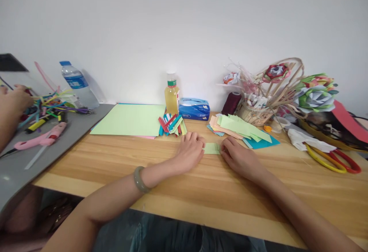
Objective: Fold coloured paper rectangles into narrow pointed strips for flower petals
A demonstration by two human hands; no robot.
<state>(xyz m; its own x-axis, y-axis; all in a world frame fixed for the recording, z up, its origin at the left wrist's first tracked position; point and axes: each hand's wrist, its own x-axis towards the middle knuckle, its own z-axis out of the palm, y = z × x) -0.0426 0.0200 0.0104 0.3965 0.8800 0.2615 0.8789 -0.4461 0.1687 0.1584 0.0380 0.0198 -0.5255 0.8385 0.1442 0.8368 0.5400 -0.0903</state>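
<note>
A small light green piece of paper [212, 148] lies flat on the wooden table between my hands. My left hand [190, 150], with a bangle on its wrist, has its fingers curled down on the paper's left end. At the paper's right end, my right hand [238, 157] pinches the edge, where a narrow fold line shows. The fingertips of both hands are partly hidden. Just behind lies a bundle of folded colored paper strips [172, 124]. Behind my right hand is a pile of light green and peach paper pieces [240, 125].
Large green sheets [132, 119], a drink bottle [171, 94] and a tissue pack [194, 109] stand along the wall. Scissors [333, 159] and paper flowers [314, 93] are on the right. Leftward, a co-worker's hand [17, 100] is near a pink glue gun [43, 139].
</note>
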